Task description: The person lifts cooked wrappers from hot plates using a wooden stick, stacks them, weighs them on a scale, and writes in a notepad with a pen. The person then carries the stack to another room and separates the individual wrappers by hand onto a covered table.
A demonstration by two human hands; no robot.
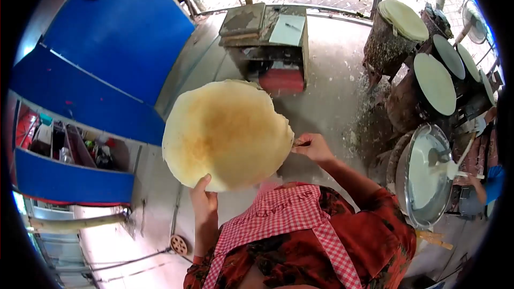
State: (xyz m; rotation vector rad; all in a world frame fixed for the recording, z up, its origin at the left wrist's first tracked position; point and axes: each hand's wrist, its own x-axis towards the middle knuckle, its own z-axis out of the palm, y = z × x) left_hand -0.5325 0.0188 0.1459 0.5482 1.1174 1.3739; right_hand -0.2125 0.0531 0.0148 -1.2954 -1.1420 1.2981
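A large, thin round flatbread [230, 134], pale with a browned middle, is held up in front of my body. My left hand [205, 200] grips its lower edge, the thumb lying on the near face and the other fingers mostly hidden. At the flatbread's ragged right edge, my right hand [315, 149] is closed in a pinch. A small brownish bit of edge shows at those fingertips; whether it is torn loose I cannot tell.
Rightward stand round griddles with pale sheets [435, 84], a stack of flatbreads [402, 20] and a large batter basin [409, 182]. Another person's arm [474, 192] is beyond the basin. A low table [267, 37] carries a notebook [288, 30]. Blue panels [118, 32] line the left.
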